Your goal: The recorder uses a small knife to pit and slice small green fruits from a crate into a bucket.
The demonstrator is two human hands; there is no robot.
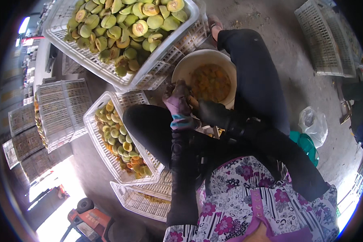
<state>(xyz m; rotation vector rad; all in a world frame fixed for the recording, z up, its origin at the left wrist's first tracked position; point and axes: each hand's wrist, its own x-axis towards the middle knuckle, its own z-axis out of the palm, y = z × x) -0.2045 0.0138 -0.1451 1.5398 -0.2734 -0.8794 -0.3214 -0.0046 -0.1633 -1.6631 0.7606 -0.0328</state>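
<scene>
Both gloved hands, left [176, 105] and right [213, 113], above the white bucket [181, 69]

My left hand [177, 105] and right hand [213, 113] meet between my knees, just before the bucket [180, 69]. Fruit pieces [210, 82] lie in the bucket. Behind and left of it, a crate [58, 38] filled with halved fruit [127, 28] sits on another crate. A second filled crate [93, 137] lies beside my left knee. Stacked trays [62, 107] further left. A bag [313, 123] lies right of my right leg.
</scene>
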